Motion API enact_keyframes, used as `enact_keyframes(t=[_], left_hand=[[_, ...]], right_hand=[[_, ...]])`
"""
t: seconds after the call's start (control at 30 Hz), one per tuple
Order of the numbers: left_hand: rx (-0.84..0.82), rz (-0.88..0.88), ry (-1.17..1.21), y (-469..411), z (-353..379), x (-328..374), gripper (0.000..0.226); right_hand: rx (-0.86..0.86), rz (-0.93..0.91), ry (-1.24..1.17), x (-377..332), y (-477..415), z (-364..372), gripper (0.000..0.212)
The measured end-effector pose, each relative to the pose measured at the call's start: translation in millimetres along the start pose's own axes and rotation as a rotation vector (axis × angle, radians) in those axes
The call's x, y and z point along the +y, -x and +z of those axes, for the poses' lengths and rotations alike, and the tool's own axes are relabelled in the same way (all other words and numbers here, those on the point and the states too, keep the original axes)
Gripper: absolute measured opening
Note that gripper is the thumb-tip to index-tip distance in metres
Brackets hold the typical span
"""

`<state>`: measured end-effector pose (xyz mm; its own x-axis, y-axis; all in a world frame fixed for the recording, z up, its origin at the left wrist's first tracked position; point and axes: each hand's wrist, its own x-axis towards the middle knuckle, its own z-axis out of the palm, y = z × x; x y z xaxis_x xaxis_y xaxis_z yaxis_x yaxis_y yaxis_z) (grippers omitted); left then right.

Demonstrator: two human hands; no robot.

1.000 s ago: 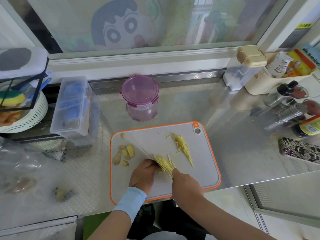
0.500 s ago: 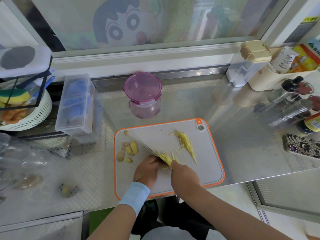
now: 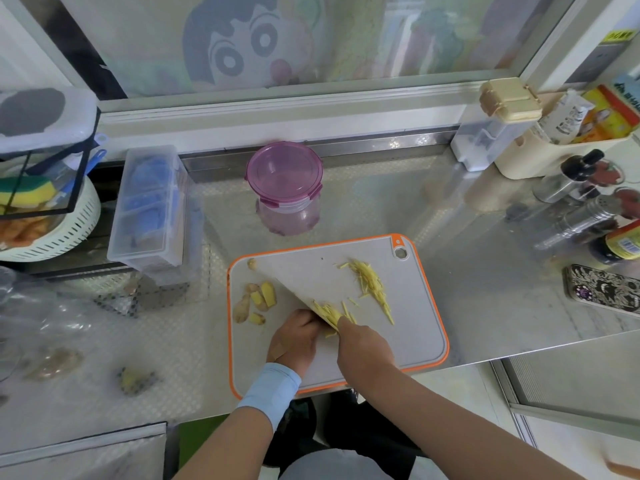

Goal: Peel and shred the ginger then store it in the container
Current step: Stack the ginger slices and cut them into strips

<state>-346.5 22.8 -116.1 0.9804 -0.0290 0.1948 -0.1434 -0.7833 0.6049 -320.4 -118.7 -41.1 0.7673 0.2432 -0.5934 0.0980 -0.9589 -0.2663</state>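
The right hand [image 3: 363,348] is clamped round the knife [image 3: 291,292], and the left hand [image 3: 294,337] is curled over the ginger [image 3: 327,311] at the near middle of the board [image 3: 415,334]. I'd keep those fingertips tucked and the cuts thin. The shreds [image 3: 370,289] lie on the board's far right, with the container [image 3: 285,188] just beyond it.

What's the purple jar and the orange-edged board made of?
Purple jar: see-through and shiny, likely tinted plastic or glass; its lid has plastic-looking snap clips. Cutting board: probably matte grey plastic, with an orange rim that looks rubbery.
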Motion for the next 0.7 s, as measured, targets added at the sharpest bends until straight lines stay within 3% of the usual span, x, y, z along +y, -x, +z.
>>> enact_keyframes(t=[0.2,0.4,0.7], left_hand=[[-0.012,-0.069,0.013,2.5,-1.2,2.4,0.037],[0.035,0.061,-0.021,-0.2,-4.0,2.7,0.034],[0.026,0.037,0.005,3.4,3.1,-2.6,0.033]], right_hand=[[0.014,0.02,-0.024,2.8,4.8,-0.2,0.019],[-0.01,0.037,-0.002,19.6,23.5,1.6,0.022],[-0.014,0.022,-0.011,3.9,3.9,-0.8,0.021]])
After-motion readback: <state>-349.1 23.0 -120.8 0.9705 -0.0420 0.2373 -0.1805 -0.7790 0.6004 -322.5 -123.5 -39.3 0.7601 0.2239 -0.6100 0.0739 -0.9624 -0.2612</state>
